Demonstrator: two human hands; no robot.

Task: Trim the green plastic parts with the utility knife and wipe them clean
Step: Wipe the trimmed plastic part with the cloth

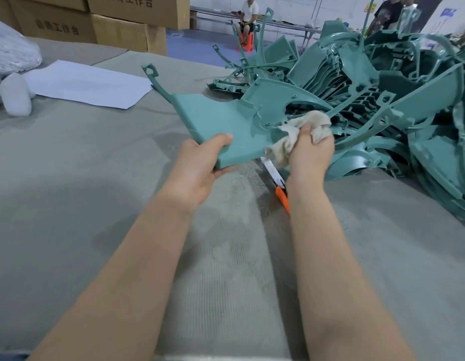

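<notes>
I hold a flat green plastic part above the table, its long thin arm pointing up and left. My left hand grips its near corner, thumb on top. My right hand grips a crumpled beige cloth and presses it against the part's right side. On the table below lies an orange utility knife with its blade out, partly hidden behind my right wrist.
A big pile of green plastic parts fills the right of the grey felt-covered table. A white sheet of paper and a white bag lie at the far left. Cardboard boxes stand behind. People are in the background.
</notes>
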